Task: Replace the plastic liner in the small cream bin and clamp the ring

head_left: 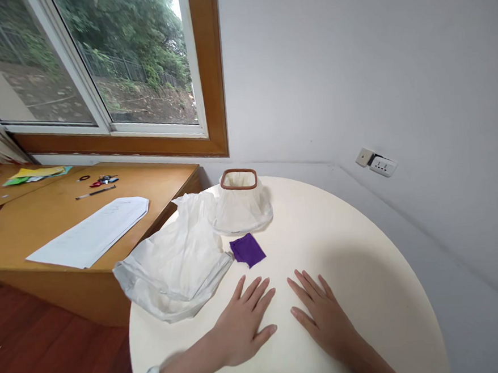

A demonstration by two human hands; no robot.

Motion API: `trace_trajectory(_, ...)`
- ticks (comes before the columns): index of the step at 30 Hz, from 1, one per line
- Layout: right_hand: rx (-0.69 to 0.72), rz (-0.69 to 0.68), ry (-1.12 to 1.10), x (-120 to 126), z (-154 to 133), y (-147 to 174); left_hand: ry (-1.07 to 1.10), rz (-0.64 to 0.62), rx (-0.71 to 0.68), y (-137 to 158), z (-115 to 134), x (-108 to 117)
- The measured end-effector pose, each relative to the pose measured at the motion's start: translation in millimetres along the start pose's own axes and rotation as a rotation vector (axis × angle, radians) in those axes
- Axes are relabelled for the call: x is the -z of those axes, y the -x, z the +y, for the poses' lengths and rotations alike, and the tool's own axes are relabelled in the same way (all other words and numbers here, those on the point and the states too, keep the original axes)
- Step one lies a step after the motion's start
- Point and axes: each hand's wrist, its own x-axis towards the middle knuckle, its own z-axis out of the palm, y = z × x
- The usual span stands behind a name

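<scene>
My left hand (244, 326) lies flat on the round white table (355, 241), fingers spread, holding nothing. Across from it, my right hand (324, 317) rests palm down on the same tabletop, its fingers also apart. Just beyond my left fingertips is a folded purple cloth (248, 250). A white plastic bag (177, 254) spreads crumpled over the table's left side, close to the cloth. Behind the cloth stands a small bin with a brown rectangular rim (239, 188), and a translucent white bag (242, 209) drapes around its outside.
To the left stands a wooden desk (63, 216) bearing white paper sheets (92, 231), a pen (96, 192), scissors and small items (103, 181), and coloured papers (39, 174). A window (129, 58) is above it. On the wall at right is a power socket (383, 166).
</scene>
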Motion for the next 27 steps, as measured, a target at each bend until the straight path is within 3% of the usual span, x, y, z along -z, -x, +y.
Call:
trace_trajectory(6, 0.011, 0.029, -0.008, -4, 0, 1, 0.021, -0.008, -0.007, -2, 1, 6)
trace_trajectory(11, 0.000, 0.017, -0.001, -6, 0, 0, 0.248, 0.022, 0.020, -9, 1, 51)
trace_trajectory(15, -0.022, -0.009, -0.008, -4, -2, 1, 0.667, 0.264, 0.181, -16, -21, 91)
trace_trajectory(18, -0.029, -0.017, -0.020, -3, -4, 1, 1.069, 0.462, 0.262, -23, -50, 103)
trace_trajectory(22, -0.025, 0.009, -0.029, -2, -4, 0, 1.698, 0.633, 0.409, -30, -89, 92)
trace_trajectory(27, -0.031, -0.010, -0.021, -2, -5, -1, 1.977, 0.695, 0.559, -37, -119, 53)
